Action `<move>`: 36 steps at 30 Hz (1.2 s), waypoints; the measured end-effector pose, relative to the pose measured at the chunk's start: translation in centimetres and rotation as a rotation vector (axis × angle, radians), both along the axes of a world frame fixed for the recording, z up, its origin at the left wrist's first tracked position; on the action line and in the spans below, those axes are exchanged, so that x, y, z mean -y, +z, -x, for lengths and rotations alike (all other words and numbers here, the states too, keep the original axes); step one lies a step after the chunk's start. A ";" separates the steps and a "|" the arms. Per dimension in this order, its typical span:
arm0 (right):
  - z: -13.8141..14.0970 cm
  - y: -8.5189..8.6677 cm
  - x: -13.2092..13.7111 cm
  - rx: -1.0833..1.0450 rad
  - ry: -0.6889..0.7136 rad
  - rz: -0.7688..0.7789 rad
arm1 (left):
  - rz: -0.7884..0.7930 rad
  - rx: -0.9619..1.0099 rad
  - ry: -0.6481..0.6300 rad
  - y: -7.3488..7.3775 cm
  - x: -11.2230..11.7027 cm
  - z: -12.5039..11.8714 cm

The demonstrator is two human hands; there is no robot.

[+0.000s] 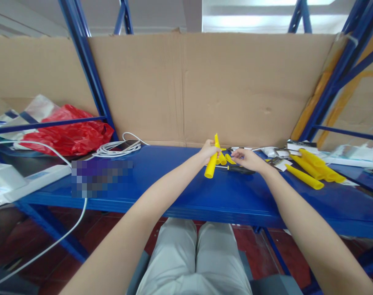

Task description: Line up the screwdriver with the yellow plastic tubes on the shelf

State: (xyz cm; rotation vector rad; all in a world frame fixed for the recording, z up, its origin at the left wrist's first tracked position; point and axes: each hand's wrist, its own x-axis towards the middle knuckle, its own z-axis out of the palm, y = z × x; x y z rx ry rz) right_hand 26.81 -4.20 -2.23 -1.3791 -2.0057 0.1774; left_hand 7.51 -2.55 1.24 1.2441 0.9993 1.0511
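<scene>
My left hand [208,150] is closed around a yellow tapered plastic tube [210,167], its wide end tilted down toward me and its narrow end up. Just to the right, my right hand [244,158] has its fingers curled together above the table. Whether something small sits between those fingertips cannot be made out. Between the hands lie several short yellow cone-shaped pieces [222,159], partly hidden by the tube. A screwdriver [240,169] with a dark handle lies below my right hand, its shaft pointing left.
Several yellow tapered tubes [306,177] lie right on the blue table [168,180], near small packets and labels [278,163]. At left are a coiled white cable [117,150], a red plastic bag [72,131] and a power strip [45,180]. Cardboard [137,90] walls the back.
</scene>
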 end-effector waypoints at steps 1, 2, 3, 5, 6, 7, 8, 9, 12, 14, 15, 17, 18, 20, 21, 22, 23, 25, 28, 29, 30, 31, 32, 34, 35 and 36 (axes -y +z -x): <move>0.3 -0.1 -0.1 -0.035 0.006 -0.040 | -0.002 -0.008 -0.025 0.1 0.2 -0.7; 0.5 -0.1 -0.2 -0.064 0.013 -0.066 | 0.000 -0.014 -0.041 0.1 0.4 -1.5; 0.6 -0.1 -0.2 -0.088 0.019 -0.084 | 0.008 -0.017 -0.051 0.1 0.6 -2.2; 0.6 -0.1 -0.3 -0.122 0.025 -0.104 | 0.015 -0.003 -0.070 0.1 0.7 -3.5; 0.5 0.0 -0.4 -0.135 0.021 -0.111 | 0.019 0.012 -0.076 0.1 0.6 -4.2; 0.2 0.1 -0.4 -0.147 0.012 -0.116 | 0.023 0.027 -0.083 0.0 0.6 -4.7; 0.0 0.2 -0.4 -0.157 -0.003 -0.122 | 0.029 0.039 -0.089 0.1 0.5 -5.3; -0.4 0.3 -0.3 -0.165 -0.022 -0.129 | 0.034 0.047 -0.096 0.1 0.5 -5.7; -1.4 0.6 -0.1 -0.171 -0.074 -0.158 | 0.044 0.059 -0.127 0.3 0.3 -6.9; -2.0 0.7 0.0 -0.168 -0.103 -0.171 | 0.048 0.075 -0.160 0.5 0.1 -7.5; -2.2 0.7 0.0 -0.168 -0.117 -0.172 | 0.051 0.087 -0.177 0.5 0.0 -7.8; -2.8 0.7 -0.1 -0.166 -0.150 -0.172 | 0.064 0.115 -0.209 0.4 -0.2 -8.3; -3.1 0.6 -0.2 -0.163 -0.168 -0.171 | 0.076 0.125 -0.219 0.3 -0.3 -8.5; -3.7 0.5 -0.4 -0.148 -0.226 -0.166 | 0.108 0.141 -0.224 0.1 -0.6 -8.9; -4.0 0.4 -0.5 -0.136 -0.270 -0.163 | 0.127 0.146 -0.215 -0.1 -0.7 -9.0; -4.4 0.2 -0.6 -0.119 -0.323 -0.158 | 0.146 0.151 -0.199 -0.2 -0.9 -9.2; -4.7 0.1 -0.7 -0.095 -0.379 -0.149 | 0.165 0.159 -0.181 -0.4 -1.1 -9.3; -5.2 -0.3 -0.8 -0.030 -0.479 -0.107 | 0.203 0.184 -0.147 -0.7 -1.4 -9.5; -5.4 -1.1 -0.9 0.082 -0.559 0.004 | 0.241 0.210 -0.121 -1.1 -1.6 -9.8; -5.3 -1.3 -0.9 0.120 -0.575 0.040 | 0.244 0.205 -0.117 -1.1 -1.6 -9.8; -5.2 -1.4 -0.9 0.159 -0.589 0.071 | 0.243 0.194 -0.114 -1.2 -1.6 -9.9; -5.0 -1.6 -0.9 0.198 -0.600 0.094 | 0.239 0.180 -0.111 -1.2 -1.6 -10.0; -4.9 -1.7 -0.9 0.235 -0.609 0.111 | 0.235 0.165 -0.109 -1.2 -1.5 -10.1; -4.7 -1.7 -0.9 0.295 -0.613 0.121 | 0.231 0.145 -0.109 -1.2 -1.3 -10.3; -4.7 -1.8 -0.8 0.316 -0.609 0.117 | 0.232 0.141 -0.110 -1.2 -1.2 -10.4; -4.7 -1.8 -0.8 0.332 -0.605 0.109 | 0.234 0.138 -0.109 -1.2 -1.1 -10.4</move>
